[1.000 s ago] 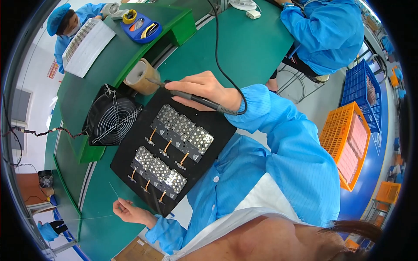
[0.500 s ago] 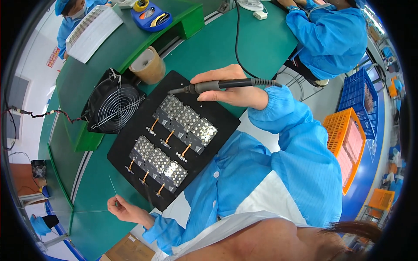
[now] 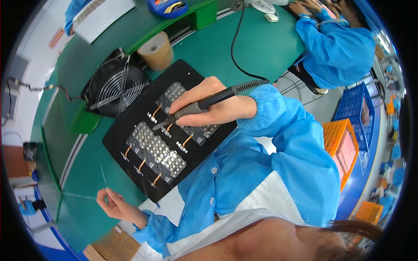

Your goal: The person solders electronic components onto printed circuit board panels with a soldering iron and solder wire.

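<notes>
My right hand (image 3: 220, 108) grips a soldering iron (image 3: 217, 96) with a black handle and trailing cord. Its tip points down-left, over the gap between two rows of small circuit boards on a black mat (image 3: 116, 138). The lower row (image 3: 156, 150) is covered with shiny metal dots and has short orange strips (image 3: 140, 166) along one side. My right hand hides much of the upper row (image 3: 175, 90). Whether the tip touches anything I cannot tell. Off the mat's lower left corner, my left hand (image 3: 117, 206) pinches a thin solder wire (image 3: 103, 176), its end sticking up.
A black fan (image 3: 115, 91) with a wire guard stands left of the mat. Behind it are a tape roll (image 3: 157, 52) and a raised green shelf (image 3: 204, 16). A co-worker in blue (image 3: 342, 54) sits at the far right. Orange (image 3: 342, 150) and blue crates (image 3: 355, 104) stand at right.
My right hand has brought the soldering iron down and left, from the mat's far edge to between the rows. My left hand has shifted slightly left, still pinching the wire.
</notes>
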A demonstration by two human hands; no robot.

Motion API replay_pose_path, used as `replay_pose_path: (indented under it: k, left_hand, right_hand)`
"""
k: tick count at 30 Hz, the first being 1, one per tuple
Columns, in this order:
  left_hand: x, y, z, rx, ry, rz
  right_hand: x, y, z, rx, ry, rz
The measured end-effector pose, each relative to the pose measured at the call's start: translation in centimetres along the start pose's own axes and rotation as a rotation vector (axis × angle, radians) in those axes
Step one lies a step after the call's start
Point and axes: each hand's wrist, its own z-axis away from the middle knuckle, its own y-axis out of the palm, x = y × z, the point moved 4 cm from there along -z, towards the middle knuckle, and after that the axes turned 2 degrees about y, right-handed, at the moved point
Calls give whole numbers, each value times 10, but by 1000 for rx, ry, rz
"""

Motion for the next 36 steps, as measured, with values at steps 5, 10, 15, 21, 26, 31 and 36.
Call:
replay_pose_path:
  k: [5, 10, 15, 21, 26, 31, 36]
  left_hand:
    - [-3, -2, 4, -54, 104, -16]
    - [-16, 9, -5, 70, 299, -315]
    - [-26, 15, 3, 206, 221, -333]
    - [-28, 21, 9, 318, 283, -384]
    - [-30, 24, 11, 349, 294, -372]
    - [-32, 24, 13, 359, 290, -360]
    - [-31, 25, 14, 384, 320, -364]
  right_hand:
    - [9, 29, -16, 161, 11, 64]
    - [0, 49, -17, 206, 104, 114]
    - [-8, 76, -19, 249, 173, 34]
    - [-7, 96, -20, 327, 61, 123]
    - [-8, 97, -15, 352, -35, 153]
    - [-11, 99, -13, 382, -76, 164]
    - [-11, 100, -11, 392, -79, 167]
